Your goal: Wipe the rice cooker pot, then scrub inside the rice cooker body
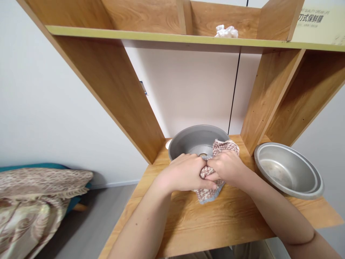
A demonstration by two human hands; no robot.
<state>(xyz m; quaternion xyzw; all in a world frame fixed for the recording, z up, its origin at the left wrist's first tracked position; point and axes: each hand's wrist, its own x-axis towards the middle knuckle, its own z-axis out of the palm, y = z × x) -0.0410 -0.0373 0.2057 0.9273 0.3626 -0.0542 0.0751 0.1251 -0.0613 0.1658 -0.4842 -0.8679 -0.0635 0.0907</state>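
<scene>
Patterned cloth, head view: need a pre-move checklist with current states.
1. Left hand closed on the brown-and-white patterned cloth: ok.
2. Right hand closed on the same cloth, fists touching: ok.
3. Grey round metal pot upright on the light wooden shelf board, right behind the hands: ok.
4. Pot interior free of other items: cannot tell, the hands and cloth hide part of it.
5. Shiny steel bowl at right apart from the right forearm: cannot tell, they look very close.
6. Cloth wet or dry: cannot tell.
</scene>
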